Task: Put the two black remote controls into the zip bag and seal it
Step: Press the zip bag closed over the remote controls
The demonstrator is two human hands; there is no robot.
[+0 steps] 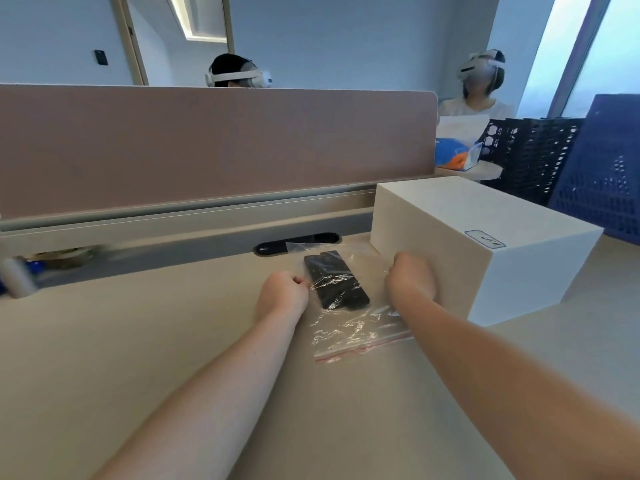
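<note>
A clear zip bag [349,329] with a red seal strip lies flat on the beige desk, its sealed end toward me. Two black remote controls [334,280] lie side by side inside it, toward its far end. My left hand [282,292] is closed at the bag's left edge, fingers pinching the plastic. On the bag's right edge rests my right hand [412,275], also curled into a fist, pressed close to a white box. My right forearm covers the right end of the red strip.
A large white box [485,237] stands right of the bag. A brown divider panel [207,143] runs along the desk's back, with a cable slot [266,249] below it. Blue and black crates [588,168] sit at far right. Two people with headsets sit beyond.
</note>
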